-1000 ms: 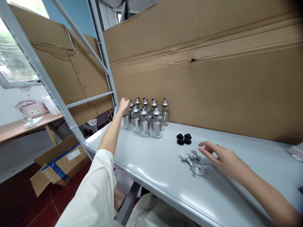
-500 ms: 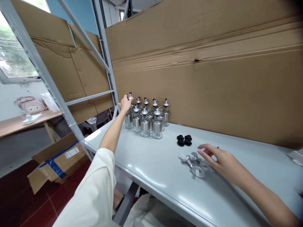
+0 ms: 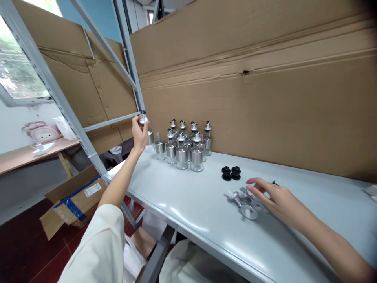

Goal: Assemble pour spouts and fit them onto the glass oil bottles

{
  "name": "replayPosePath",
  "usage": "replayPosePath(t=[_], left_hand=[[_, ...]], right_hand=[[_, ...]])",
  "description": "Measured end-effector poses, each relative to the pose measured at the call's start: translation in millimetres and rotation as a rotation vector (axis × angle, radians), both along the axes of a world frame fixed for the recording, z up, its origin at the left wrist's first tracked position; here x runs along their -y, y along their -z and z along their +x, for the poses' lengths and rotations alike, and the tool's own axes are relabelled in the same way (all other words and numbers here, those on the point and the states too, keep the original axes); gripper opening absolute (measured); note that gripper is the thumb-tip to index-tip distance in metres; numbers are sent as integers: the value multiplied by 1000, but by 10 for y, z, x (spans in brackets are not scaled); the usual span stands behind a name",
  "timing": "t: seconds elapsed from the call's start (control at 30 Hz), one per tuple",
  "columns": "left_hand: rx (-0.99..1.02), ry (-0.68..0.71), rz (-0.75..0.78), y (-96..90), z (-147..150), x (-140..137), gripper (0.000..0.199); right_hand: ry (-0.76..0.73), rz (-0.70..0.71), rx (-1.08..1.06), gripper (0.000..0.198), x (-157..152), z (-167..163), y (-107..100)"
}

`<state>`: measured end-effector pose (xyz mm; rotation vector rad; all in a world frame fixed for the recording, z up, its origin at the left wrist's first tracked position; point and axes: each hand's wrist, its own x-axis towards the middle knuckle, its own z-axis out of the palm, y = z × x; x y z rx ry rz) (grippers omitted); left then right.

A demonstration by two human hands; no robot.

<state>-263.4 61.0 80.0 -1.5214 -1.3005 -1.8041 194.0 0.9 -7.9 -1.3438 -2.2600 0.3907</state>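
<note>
At the far left end of the table, my left hand (image 3: pixel 140 133) is closed round the neck of a glass oil bottle (image 3: pixel 150 138) with a steel band and a pourer top. To its right is a bottle (image 3: pixel 160 149) with a bare glass neck. Beyond that stands a close group of similar bottles (image 3: pixel 182 157) with silver-and-black pourers. My right hand (image 3: pixel 269 194) hovers at the right, fingers curved and apart, with nothing seen in it. Beside and partly under it lie several loose silver pourer parts (image 3: pixel 249 212). Behind these are several black stoppers (image 3: pixel 231 173).
A tall cardboard sheet (image 3: pixel 265 110) walls the back of the white table (image 3: pixel 188 200). At left rises a grey metal shelf frame (image 3: pixel 59 94). An open cardboard box (image 3: pixel 73 202) rests on the red floor below.
My left hand has moved left with the bottle, away from the group, uncovering the bottle with the bare neck. My right hand has hardly moved.
</note>
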Motion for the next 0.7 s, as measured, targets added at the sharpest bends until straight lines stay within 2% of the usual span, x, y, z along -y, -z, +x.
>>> replayPosePath(t=[0.13, 0.23, 0.37, 0.47, 0.6, 0.7], left_hand=[[149, -39, -136, 602, -80, -16, 57], [244, -68, -156, 847, -130, -107, 52], [225, -62, -159, 906, -91, -205, 44], [252, 47, -199, 922, -3, -264, 45], [335, 278, -374, 1024, 27, -326, 67], [377, 373, -536, 1112, -57, -298, 66]], right_hand=[[6, -9, -3, 40, -2, 2, 6], [-3, -9, -8, 40, -3, -5, 9], [-4, -13, 1, 43, -13, -12, 21], [-1, -36, 15, 44, -22, -11, 28], [7, -61, 28, 45, -27, -11, 27], [25, -66, 25, 44, -19, -3, 17]])
